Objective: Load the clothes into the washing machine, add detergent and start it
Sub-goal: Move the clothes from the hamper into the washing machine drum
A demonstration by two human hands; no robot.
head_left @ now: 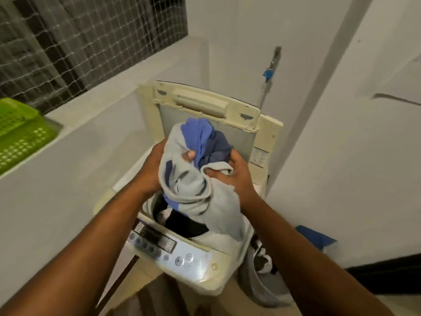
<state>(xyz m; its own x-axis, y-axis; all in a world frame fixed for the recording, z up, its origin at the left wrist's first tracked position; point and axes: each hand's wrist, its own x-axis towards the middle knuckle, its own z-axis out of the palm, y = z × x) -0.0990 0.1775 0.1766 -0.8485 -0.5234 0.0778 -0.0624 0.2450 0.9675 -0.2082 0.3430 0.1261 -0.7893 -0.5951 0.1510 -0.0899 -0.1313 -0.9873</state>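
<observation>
A cream top-loading washing machine (200, 273) stands in front of me with its lid (205, 103) raised upright. Both hands hold a bundle of clothes (193, 179), grey cloth wrapped around blue pieces, just above the open drum. My left hand (157, 165) grips the bundle's left side, thumb pressed into the cloth. My right hand (232, 176) pinches a grey fold on the right. Dark and white clothes (180, 221) lie inside the drum below. The control panel (164, 247) with round buttons faces me at the front.
A green plastic basket (20, 133) sits on the ledge at left under a netted window. A grey laundry basket (262, 274) with clothes stands on the floor right of the machine. A blue object (316, 238) lies by the right wall. A tap (268, 73) is on the back wall.
</observation>
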